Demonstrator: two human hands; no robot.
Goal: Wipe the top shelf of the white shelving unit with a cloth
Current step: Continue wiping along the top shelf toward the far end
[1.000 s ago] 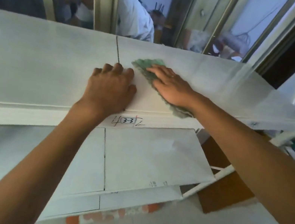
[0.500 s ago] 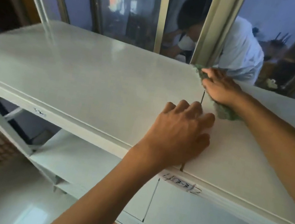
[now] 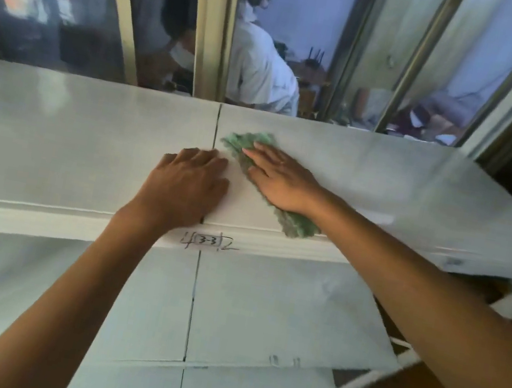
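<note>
Wiping was midway: right hand (image 3: 279,181) pressed flat on the cloth (image 3: 296,226); left hand (image 3: 185,186), fingers loosely bent, rested at nine o'clock of it on the top shelf (image 3: 52,137).

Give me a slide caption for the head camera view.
Right hand presses a green cloth flat on the white top shelf; left hand braces beside it.

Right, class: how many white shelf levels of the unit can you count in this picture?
3. The top shelf, under the hands and cloth; a middle shelf below it; a lower shelf showing only its front strip. More may be hidden underneath.
</note>
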